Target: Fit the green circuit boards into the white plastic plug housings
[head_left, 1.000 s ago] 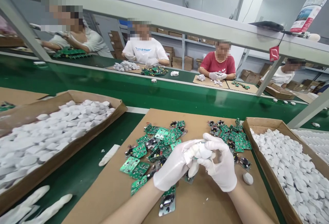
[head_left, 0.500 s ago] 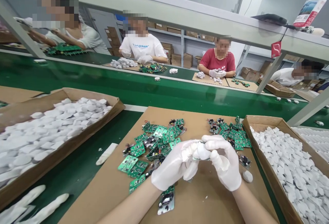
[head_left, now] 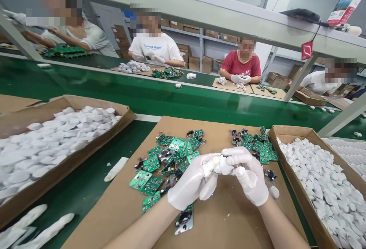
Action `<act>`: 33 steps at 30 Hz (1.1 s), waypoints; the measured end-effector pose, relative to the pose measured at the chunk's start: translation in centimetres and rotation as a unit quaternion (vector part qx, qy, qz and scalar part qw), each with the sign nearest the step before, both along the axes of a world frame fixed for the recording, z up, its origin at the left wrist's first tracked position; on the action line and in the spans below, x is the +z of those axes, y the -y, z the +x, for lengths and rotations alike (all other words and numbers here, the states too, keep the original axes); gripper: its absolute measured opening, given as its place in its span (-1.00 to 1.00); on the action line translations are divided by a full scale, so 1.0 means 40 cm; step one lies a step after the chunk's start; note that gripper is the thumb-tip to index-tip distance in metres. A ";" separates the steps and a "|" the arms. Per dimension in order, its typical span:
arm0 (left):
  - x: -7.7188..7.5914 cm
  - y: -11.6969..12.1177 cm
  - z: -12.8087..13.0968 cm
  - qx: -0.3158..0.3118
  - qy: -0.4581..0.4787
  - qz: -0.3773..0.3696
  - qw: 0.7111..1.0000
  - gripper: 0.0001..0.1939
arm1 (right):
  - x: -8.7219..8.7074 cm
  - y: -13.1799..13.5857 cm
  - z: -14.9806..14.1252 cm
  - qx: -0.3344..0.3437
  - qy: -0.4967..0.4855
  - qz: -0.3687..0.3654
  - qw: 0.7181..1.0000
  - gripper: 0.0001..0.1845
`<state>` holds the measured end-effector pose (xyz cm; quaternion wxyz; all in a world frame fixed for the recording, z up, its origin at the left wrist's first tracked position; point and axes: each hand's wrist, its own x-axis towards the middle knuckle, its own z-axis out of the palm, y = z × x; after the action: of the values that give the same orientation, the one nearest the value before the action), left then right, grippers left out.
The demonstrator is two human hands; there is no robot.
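Note:
My left hand (head_left: pixel 196 182) wears a white glove, its fingers closed on the left side of a small white rounded piece (head_left: pixel 224 167). My gloved right hand (head_left: pixel 248 176) pinches the same piece from the right, thumb and fingers pressed against it. A thin greenish edge shows along the piece; fingers cover much of it. Beyond my left hand lies a heap of green circuit boards (head_left: pixel 174 153), some showing black components. One board (head_left: pixel 184 222) sits below my left wrist. Near my right hand, a white lump (head_left: pixel 274 192) rests on the brown cardboard sheet (head_left: pixel 228 222).
Boxes of white pieces flank me, a left carton (head_left: pixel 126 116) and a right carton (head_left: pixel 281 130). More circuit boards (head_left: pixel 259 146) lie at back right. White finger-shaped pieces (head_left: pixel 54 230) are at lower left. Past the green conveyor belt (head_left: pixel 200 102), several people work.
Both hands keep hold of the white piece, which has turned slightly between the fingers. The view has shifted a little. A small white item on the belt has moved right.

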<state>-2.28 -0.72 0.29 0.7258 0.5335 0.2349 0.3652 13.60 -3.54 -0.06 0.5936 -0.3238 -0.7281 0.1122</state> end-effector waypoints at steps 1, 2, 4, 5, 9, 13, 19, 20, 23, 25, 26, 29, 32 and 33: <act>-0.002 -0.001 0.002 -0.002 0.003 -0.005 1.000 -0.51 | -0.001 -0.001 0.000 -0.006 -0.002 -0.005 1.000 -0.76; -0.003 -0.002 0.004 -0.005 0.005 -0.008 1.000 -0.51 | -0.002 -0.002 -0.001 -0.019 -0.001 -0.004 1.000 -0.79; -0.008 -0.004 0.007 -0.011 0.008 -0.007 1.000 -0.51 | -0.005 -0.004 -0.004 -0.052 0.012 0.011 0.998 -0.85; -0.011 -0.005 0.009 -0.011 0.009 -0.005 1.000 -0.52 | -0.006 -0.005 -0.006 -0.066 0.023 0.017 0.997 -0.85; -0.018 -0.009 0.010 0.004 0.008 -0.001 1.000 -0.55 | -0.009 -0.004 -0.009 -0.084 0.045 0.019 0.995 -0.81; -0.008 -0.012 0.003 -0.010 0.001 -0.001 1.000 -0.56 | -0.006 -0.002 -0.002 -0.057 0.048 -0.020 0.997 -0.67; 0.005 -0.007 0.003 0.015 0.009 -0.022 1.000 -0.50 | -0.008 -0.011 0.002 -0.024 0.113 0.046 0.992 -0.56; 0.001 -0.008 0.004 0.015 0.014 -0.028 0.999 -0.50 | -0.008 -0.011 0.002 -0.032 0.112 0.054 0.992 -0.59; -0.022 -0.014 0.009 -0.016 0.040 -0.038 0.998 -0.50 | -0.008 -0.008 0.001 -0.031 0.102 0.054 0.993 -0.58; -0.033 -0.019 0.011 -0.047 0.060 -0.051 0.996 -0.48 | -0.008 -0.004 0.001 -0.028 0.101 0.045 0.993 -0.57; -0.035 -0.020 0.011 -0.057 0.068 -0.061 0.994 -0.45 | -0.009 -0.003 0.001 -0.029 0.103 0.040 0.993 -0.57; -0.023 -0.017 0.012 -0.026 0.062 -0.075 0.995 -0.42 | -0.015 -0.004 0.001 -0.038 0.117 0.031 0.992 -0.43; -0.001 -0.009 0.014 0.024 0.022 -0.047 0.998 -0.47 | -0.025 -0.008 0.001 -0.037 0.138 0.027 0.989 -0.24; 0.003 -0.008 0.015 0.027 0.012 -0.042 0.999 -0.48 | -0.027 -0.009 0.001 -0.038 0.145 0.026 0.988 -0.22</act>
<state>-1.68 -0.42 0.40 0.7406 0.4915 0.2558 0.3802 13.65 -3.19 -1.15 0.4933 -0.3488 -0.7966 0.0227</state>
